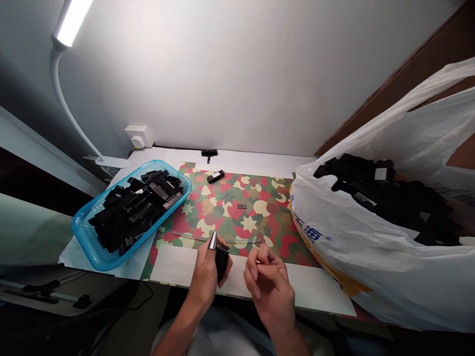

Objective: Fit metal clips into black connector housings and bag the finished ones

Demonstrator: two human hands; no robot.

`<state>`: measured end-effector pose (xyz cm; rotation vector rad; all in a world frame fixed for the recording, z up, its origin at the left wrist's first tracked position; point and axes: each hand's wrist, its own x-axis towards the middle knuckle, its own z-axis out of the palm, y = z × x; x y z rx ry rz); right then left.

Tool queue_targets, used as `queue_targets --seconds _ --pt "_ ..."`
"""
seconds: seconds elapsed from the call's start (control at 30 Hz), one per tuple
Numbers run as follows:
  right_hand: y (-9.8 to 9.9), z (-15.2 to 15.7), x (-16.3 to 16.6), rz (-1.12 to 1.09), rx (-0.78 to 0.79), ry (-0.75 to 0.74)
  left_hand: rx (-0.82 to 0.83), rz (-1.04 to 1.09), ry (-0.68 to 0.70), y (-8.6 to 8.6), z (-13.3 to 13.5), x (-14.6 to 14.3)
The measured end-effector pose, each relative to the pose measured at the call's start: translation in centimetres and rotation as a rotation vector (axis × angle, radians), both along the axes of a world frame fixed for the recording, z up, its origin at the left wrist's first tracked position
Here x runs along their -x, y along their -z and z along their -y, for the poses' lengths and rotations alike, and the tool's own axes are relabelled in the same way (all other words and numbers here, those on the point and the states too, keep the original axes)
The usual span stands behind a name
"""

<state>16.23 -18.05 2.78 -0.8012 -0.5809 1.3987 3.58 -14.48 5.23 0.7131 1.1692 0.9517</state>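
My left hand is closed around a small black plastic part, close to the table's front edge. A shiny silver cone-shaped metal tip sticks up at the thumb of that hand; whether it is worn or held I cannot tell. To the right, my right hand has its fingers curled and pinched together, and anything between the fingertips is too small to make out. A thin clear strip lies across the patterned mat just beyond both hands.
A blue basket full of black plastic parts stands left. At right, a large white plastic bag holds more black pieces. On the mat lie a black part and a small dark plate. Another black part and a lamp are behind.
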Motion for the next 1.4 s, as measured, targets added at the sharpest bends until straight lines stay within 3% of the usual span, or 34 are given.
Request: queue_targets --seconds 0.1,0.27,0.33,0.5,0.67,0.8,1.0,1.13,1.27,1.4 --pt "0.0 -0.2 -0.1 0.111 0.016 -0.007 0.014 -0.004 0.043 -0.2 0.1 -0.1" --pt "-0.2 0.1 -0.3 0.889 -0.246 0.14 0.049 -0.038 0.085 -0.7 0.1 -0.3" --pt "-0.4 0.1 -0.5 1.096 -0.348 0.186 0.041 -0.062 0.083 -0.6 0.2 -0.3" --pt "-0.9 -0.3 -0.8 1.299 -0.468 0.218 0.017 -0.142 -0.016 0.3 0.7 -0.2" --pt "-1.0 -0.6 -0.9 1.363 -0.493 0.194 -0.156 -0.247 0.199 0.1 0.7 0.5" --pt "-0.7 -0.6 -1.0 1.383 -0.489 0.176 -0.251 -0.379 0.309 -0.2 0.7 0.6" --pt "-0.5 -0.2 -0.8 1.365 -0.531 0.262 -0.25 -0.445 0.231 0.1 0.8 0.7" --pt "-1.0 0.1 -0.8 1.095 -0.294 0.301 -0.254 -0.295 0.108 0.0 0.4 1.3" --pt "-1.3 0.3 -0.1 0.712 0.014 0.071 -0.361 -0.133 -0.072 -0.3 0.1 1.4" --pt "-1.1 0.6 1.4 0.46 0.125 -0.143 -0.447 -0.086 -0.204 -0.4 0.4 0.9"
